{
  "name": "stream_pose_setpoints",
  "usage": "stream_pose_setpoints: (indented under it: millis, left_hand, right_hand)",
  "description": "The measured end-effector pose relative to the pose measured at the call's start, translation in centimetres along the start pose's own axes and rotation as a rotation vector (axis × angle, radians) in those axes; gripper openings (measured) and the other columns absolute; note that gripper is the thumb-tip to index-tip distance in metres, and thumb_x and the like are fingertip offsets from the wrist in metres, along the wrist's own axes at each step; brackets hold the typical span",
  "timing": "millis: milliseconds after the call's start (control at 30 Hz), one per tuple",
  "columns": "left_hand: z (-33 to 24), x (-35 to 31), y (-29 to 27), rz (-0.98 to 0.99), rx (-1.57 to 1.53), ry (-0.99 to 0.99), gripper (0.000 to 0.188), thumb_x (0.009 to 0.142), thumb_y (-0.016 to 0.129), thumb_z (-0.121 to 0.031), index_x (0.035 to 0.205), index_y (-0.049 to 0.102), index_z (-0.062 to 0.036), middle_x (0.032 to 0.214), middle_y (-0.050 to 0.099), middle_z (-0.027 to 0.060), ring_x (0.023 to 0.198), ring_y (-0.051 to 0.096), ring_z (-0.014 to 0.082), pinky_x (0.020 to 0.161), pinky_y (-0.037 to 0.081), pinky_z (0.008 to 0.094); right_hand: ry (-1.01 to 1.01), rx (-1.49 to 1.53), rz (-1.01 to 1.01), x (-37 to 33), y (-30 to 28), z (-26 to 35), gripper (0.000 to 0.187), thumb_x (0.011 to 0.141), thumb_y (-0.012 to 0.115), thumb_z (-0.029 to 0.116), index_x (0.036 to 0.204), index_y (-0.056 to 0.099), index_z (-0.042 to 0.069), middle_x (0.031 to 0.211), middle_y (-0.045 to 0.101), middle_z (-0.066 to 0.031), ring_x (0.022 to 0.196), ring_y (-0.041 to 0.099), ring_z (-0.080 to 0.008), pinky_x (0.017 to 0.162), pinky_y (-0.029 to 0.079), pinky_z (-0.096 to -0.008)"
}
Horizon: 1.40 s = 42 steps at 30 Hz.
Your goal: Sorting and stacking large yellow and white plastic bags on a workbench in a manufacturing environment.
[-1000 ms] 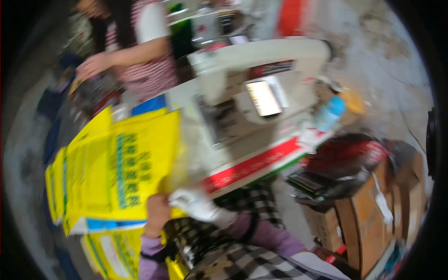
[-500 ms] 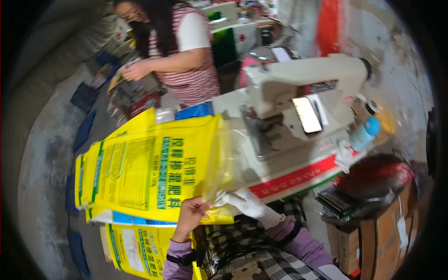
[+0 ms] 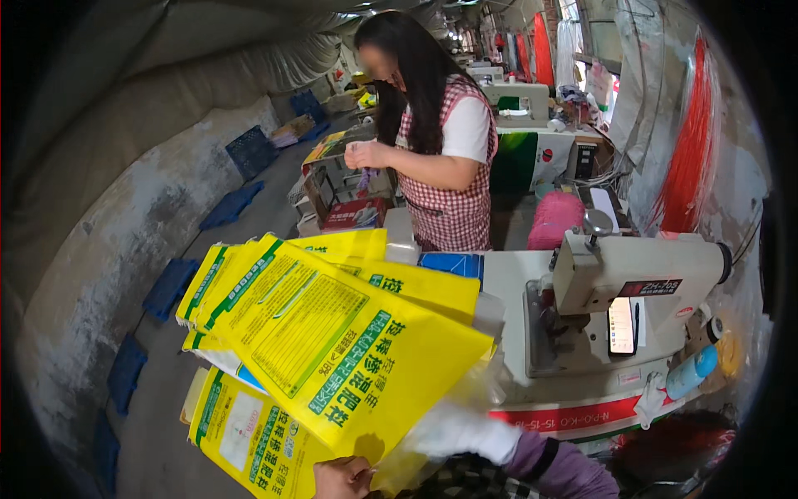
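A yellow printed sack (image 3: 332,333) with green and black lettering lies slanted over other yellow sacks at the left of the sewing machine. My bare left hand (image 3: 342,477) is at the lower edge of the picture, fingers closed on its near corner. Clear plastic liner (image 3: 492,376) sticks out past the sack's right end. My right hand (image 3: 470,432), in a white glove, lies against this liner beside the sack. Motion smears the glove, and its fingers cannot be made out.
The sewing machine (image 3: 648,266) stands at the right, a lit phone (image 3: 621,326) on its bed. A blue spray can (image 3: 692,372) stands near the table's right end. A co-worker (image 3: 445,158) stands beyond the sacks, hands raised together. More yellow sacks (image 3: 241,424) lie below.
The view has swung up and left, showing more of the room. The top sack now slants down toward me, fanned off the others. My right hand has moved away from my left.
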<state>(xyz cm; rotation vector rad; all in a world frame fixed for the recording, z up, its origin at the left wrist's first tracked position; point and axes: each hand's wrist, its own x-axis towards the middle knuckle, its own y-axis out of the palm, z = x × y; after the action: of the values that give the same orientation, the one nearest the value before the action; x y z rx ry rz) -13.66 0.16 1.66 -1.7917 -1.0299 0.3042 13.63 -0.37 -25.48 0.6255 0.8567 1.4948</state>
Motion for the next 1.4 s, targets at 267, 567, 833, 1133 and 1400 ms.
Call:
stream_pose_setpoints:
  millis: [267,567,833,1133,1400]
  left_hand:
    - [2.9,0.2,1.1,-0.090,-0.267,-0.284,0.019,0.077,0.077,-0.005,0.069,0.060,0.0005,0.053,0.056,0.0033,0.052,0.054,0.0073,0.049,0.041,0.0257]
    - [-0.3,1.0,1.0,-0.078,-0.273,-0.187,0.012,0.089,0.068,-0.010,0.086,0.068,0.0018,0.069,0.063,0.0073,0.057,0.049,0.0099,0.052,0.039,0.0246]
    - [1.1,-0.5,1.3,-0.144,-0.207,-0.271,0.019,0.089,0.068,-0.013,0.079,0.060,-0.0004,0.062,0.052,0.0073,0.057,0.046,0.0119,0.051,0.039,0.0270]
    - [4.4,-2.3,2.7,-0.028,-0.146,-0.080,0.017,0.089,0.069,-0.011,0.080,0.059,-0.0006,0.059,0.049,0.0069,0.053,0.043,0.0127,0.049,0.038,0.0271]
    - [3.0,-5.1,3.2,-0.001,-0.099,0.073,0.026,0.088,0.064,-0.003,0.114,0.067,-0.0051,0.104,0.069,0.0210,0.083,0.069,0.0306,0.074,0.054,0.0337]
  right_hand:
    - [-0.449,0.025,-0.080,2.4,14.2,19.0,0.040,0.092,0.049,0.006,0.130,0.049,-0.004,0.129,0.057,-0.0105,0.117,0.057,-0.0159,0.089,0.049,-0.0281]
    - [-1.082,-1.584,-0.895,-0.9,14.4,18.4,0.087,0.067,0.081,0.007,0.142,0.036,0.004,0.142,0.039,-0.0189,0.132,0.038,-0.0391,0.110,0.033,-0.0455]
    - [-1.247,-2.105,-0.189,-1.0,13.2,20.9,0.029,0.070,0.071,0.009,0.097,0.063,0.010,0.097,0.063,-0.0053,0.100,0.061,-0.0270,0.089,0.049,-0.0397]
    - [-1.012,-1.915,-0.519,-1.8,10.2,19.9,0.012,0.076,0.072,0.016,0.079,0.062,0.010,0.070,0.060,-0.0060,0.064,0.063,-0.0265,0.054,0.050,-0.0321]
    - [-1.022,-2.214,-0.250,-0.5,15.7,23.5,0.020,0.080,0.068,0.028,0.082,0.060,0.009,0.085,0.065,-0.0087,0.082,0.065,-0.0238,0.069,0.049,-0.0359]
